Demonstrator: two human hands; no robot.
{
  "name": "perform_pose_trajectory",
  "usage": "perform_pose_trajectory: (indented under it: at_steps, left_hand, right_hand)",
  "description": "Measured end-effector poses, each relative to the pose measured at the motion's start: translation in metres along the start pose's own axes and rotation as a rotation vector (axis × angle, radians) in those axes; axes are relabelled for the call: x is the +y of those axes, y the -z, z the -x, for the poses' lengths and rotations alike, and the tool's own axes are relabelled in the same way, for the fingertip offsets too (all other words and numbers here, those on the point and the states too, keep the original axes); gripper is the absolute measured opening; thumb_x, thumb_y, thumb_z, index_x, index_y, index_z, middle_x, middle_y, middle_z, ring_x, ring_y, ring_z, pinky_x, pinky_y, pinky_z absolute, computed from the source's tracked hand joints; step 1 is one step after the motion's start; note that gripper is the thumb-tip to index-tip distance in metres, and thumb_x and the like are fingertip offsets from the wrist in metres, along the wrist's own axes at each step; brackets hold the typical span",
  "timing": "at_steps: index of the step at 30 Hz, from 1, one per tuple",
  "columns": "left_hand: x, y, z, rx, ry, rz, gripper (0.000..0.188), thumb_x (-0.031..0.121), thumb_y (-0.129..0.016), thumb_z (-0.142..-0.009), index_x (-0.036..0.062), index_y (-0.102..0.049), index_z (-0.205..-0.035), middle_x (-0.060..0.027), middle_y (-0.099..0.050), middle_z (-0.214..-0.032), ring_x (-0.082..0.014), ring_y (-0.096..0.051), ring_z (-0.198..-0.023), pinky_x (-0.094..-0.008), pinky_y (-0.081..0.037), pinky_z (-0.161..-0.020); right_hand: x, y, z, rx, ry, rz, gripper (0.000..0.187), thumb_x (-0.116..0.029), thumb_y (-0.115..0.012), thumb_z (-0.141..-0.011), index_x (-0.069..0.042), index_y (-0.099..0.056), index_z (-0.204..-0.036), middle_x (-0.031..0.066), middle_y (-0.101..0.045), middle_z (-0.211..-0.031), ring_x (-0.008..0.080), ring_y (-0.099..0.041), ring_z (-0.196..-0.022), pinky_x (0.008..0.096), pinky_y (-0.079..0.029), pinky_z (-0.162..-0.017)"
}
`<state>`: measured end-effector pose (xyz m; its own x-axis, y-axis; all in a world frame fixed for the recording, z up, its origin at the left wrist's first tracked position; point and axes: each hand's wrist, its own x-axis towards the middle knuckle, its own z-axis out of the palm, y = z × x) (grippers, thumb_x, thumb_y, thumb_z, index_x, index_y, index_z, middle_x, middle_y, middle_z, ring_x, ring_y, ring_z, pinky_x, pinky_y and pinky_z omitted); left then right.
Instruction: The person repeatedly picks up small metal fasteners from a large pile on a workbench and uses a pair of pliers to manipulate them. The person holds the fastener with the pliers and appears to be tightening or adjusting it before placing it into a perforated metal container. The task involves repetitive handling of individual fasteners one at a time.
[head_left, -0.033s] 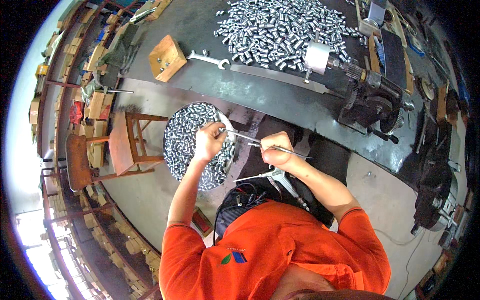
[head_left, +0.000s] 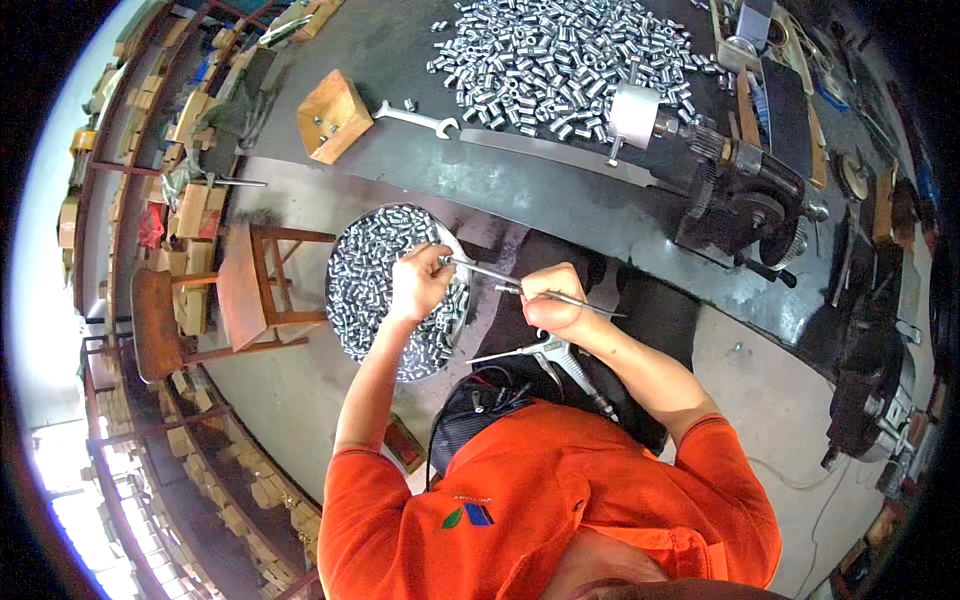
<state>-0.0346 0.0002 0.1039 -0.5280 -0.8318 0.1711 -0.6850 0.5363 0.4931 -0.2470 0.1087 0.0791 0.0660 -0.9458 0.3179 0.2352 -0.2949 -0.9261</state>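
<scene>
My left hand (head_left: pixel 418 285) is closed, its fingertips pinching a small shiny metal sleeve (head_left: pixel 445 261) above the round tub's right part. From the sleeve a thin metal rod (head_left: pixel 484 271) runs right and slightly down to my right hand (head_left: pixel 553 293). That hand is wrapped round the rod in a fist, and the rod's tail sticks out past the wrist. Whether the rod's tip sits inside the sleeve or only touches it, I cannot tell. Beneath my left hand, short metal sleeves (head_left: pixel 365 275) fill the round tub (head_left: pixel 458 250). A grey air blow gun (head_left: pixel 570 365) lies near my lap.
Across the dark workbench (head_left: pixel 420 170) lie a heap of metal sleeves (head_left: pixel 570 65), a wooden box (head_left: pixel 334 117) with a few small parts, and an open-ended wrench (head_left: pixel 415 120). A geared machine (head_left: pixel 750 200) stands at right. Left are a wooden stool (head_left: pixel 250 290) and loaded shelves (head_left: pixel 130 170).
</scene>
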Motion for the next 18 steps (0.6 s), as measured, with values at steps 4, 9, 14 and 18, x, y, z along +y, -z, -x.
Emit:
perform_pose_trajectory:
  at_steps: [4,9,14,18]
  left_hand:
    - [0.009,-0.002,-0.004,-0.008,-0.045,-0.016,0.018,0.004,-0.068,-0.063,0.0062,-0.064,-0.081,-0.0061,-0.051,-0.061,-0.0200,-0.053,-0.051,-0.0314,-0.042,-0.048]
    - [0.027,-0.002,-0.005,-0.040,-0.101,0.025,0.020,0.004,-0.069,-0.062,0.0057,-0.064,-0.081,-0.0077,-0.055,-0.064,-0.0208,-0.055,-0.053,-0.0313,-0.043,-0.049]
    - [0.049,-0.006,-0.003,-0.128,-0.164,-0.018,0.020,0.009,-0.069,-0.064,0.0078,-0.064,-0.083,-0.0086,-0.060,-0.068,-0.0256,-0.060,-0.058,-0.0337,-0.046,-0.052]
    - [0.025,0.014,-0.032,-0.014,-0.192,-0.061,0.021,0.016,-0.069,-0.069,0.0041,-0.065,-0.086,-0.0128,-0.062,-0.069,-0.0266,-0.061,-0.058,-0.0342,-0.048,-0.055]
  right_hand:
    - [-0.003,0.000,0.000,0.004,-0.032,-0.003,0.052,-0.048,-0.055,-0.070,-0.006,-0.031,-0.049,-0.0011,-0.027,-0.045,0.0086,-0.031,-0.042,0.0287,-0.021,-0.041]
    - [-0.005,0.001,-0.003,-0.055,-0.003,0.117,0.054,-0.050,-0.053,-0.073,-0.005,-0.033,-0.051,0.0017,-0.028,-0.046,0.0108,-0.033,-0.042,0.0302,-0.023,-0.041]
    - [-0.006,0.001,-0.008,-0.090,0.256,0.269,0.042,-0.031,-0.055,-0.071,-0.004,-0.030,-0.052,0.0075,-0.028,-0.049,0.0236,-0.032,-0.041,0.0361,-0.023,-0.041]
    - [-0.016,0.009,-0.006,-0.019,0.450,0.335,0.034,-0.021,-0.058,-0.064,-0.005,-0.031,-0.052,0.0086,-0.031,-0.050,0.0270,-0.035,-0.043,0.0383,-0.026,-0.043]
